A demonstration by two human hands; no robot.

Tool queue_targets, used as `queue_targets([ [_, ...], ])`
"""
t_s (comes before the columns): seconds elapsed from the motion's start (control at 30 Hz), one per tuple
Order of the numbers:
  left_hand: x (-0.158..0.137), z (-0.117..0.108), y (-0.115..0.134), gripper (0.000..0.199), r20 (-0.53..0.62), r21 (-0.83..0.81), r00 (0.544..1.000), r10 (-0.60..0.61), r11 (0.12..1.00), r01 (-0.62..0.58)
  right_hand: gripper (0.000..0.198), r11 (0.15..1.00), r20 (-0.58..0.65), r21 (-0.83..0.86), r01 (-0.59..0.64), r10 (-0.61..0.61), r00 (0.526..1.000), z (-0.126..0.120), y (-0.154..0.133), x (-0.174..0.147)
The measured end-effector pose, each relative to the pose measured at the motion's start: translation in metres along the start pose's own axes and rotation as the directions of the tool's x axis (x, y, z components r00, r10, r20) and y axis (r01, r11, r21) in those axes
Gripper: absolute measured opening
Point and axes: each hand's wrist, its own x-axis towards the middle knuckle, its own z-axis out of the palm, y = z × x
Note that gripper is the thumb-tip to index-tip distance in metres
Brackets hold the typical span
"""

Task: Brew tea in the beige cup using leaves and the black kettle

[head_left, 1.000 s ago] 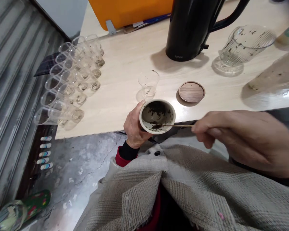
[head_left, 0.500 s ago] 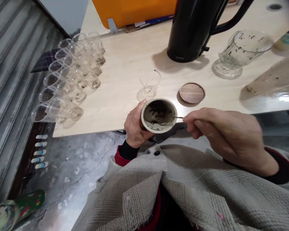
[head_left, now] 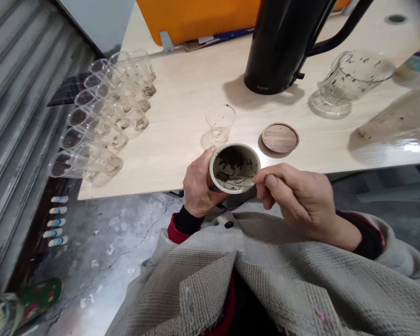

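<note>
My left hand (head_left: 198,184) is wrapped round a pale, open-topped canister (head_left: 212,179), tilted so its inside faces me. Dark tea leaves (head_left: 231,157) cling to the canister's wall and bottom. Between thumb and fingers, my right hand (head_left: 297,198) pinches a thin spoon (head_left: 241,177) whose dark bowl lies inside the canister. Just beyond the rim stands a clear plastic cup (head_left: 220,125) with a few bits of leaf in it. A round wooden lid (head_left: 280,138) lies on the table to the right of that cup.
Rows of clear cups (head_left: 107,116) with leaves at the bottom fill the table's left end. A black kettle (head_left: 273,51) stands at the back. To the right are a ribbed glass (head_left: 353,79) and a clear bag (head_left: 399,112). The table's front edge (head_left: 136,192) runs near my body.
My right hand has moved left, bringing the spoon deeper into the canister, so its bowl now shows against the inner wall. My left hand keeps its hold on the canister.
</note>
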Motion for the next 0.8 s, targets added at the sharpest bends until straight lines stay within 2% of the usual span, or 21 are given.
queue_targets([
  [0.07, 0.002, 0.000, 0.003, 0.102, 0.016, -0.003, 0.999, -0.029, 1.000, 0.029, 0.020, 0.970, -0.101, 0.199, -0.142, 0.165, 0.981, 0.008, 0.002, -0.003],
  [0.13, 0.004, -0.001, 0.006, 0.099, 0.031, -0.007, 0.997, -0.068, 0.998, 0.069, 0.023, 0.885, -0.163, 0.401, -0.238, 0.324, 0.932, 0.012, 0.004, -0.004],
  [0.2, 0.007, 0.000, 0.010, 0.096, 0.017, 0.003, 0.995, -0.102, 0.995, 0.102, 0.025, 0.793, -0.173, 0.540, -0.284, 0.434, 0.884, 0.012, 0.007, -0.001],
  [0.3, 0.009, 0.002, 0.013, 0.095, -0.022, 0.039, 0.991, -0.131, 0.991, 0.131, 0.024, 0.689, -0.154, 0.649, -0.323, 0.535, 0.831, 0.008, 0.012, 0.006],
  [0.4, 0.008, 0.005, 0.013, 0.095, -0.039, 0.074, 0.986, -0.163, 0.983, 0.166, 0.020, 0.619, -0.127, 0.711, -0.334, 0.580, 0.804, 0.003, 0.019, 0.011],
  [0.47, 0.007, 0.006, 0.012, 0.094, -0.040, 0.076, 0.982, -0.186, 0.979, 0.189, 0.020, 0.600, -0.108, 0.728, -0.331, 0.577, 0.809, 0.002, 0.025, 0.012],
  [0.6, 0.006, 0.006, 0.010, 0.095, -0.026, 0.066, 0.975, -0.220, 0.973, 0.221, 0.020, 0.607, -0.101, 0.732, -0.310, 0.547, 0.831, 0.001, 0.035, 0.015],
  [0.8, 0.006, 0.006, 0.009, 0.097, -0.022, 0.066, 0.972, -0.236, 0.969, 0.236, 0.015, 0.617, -0.176, 0.748, -0.243, 0.537, 0.825, -0.001, 0.044, 0.023],
])
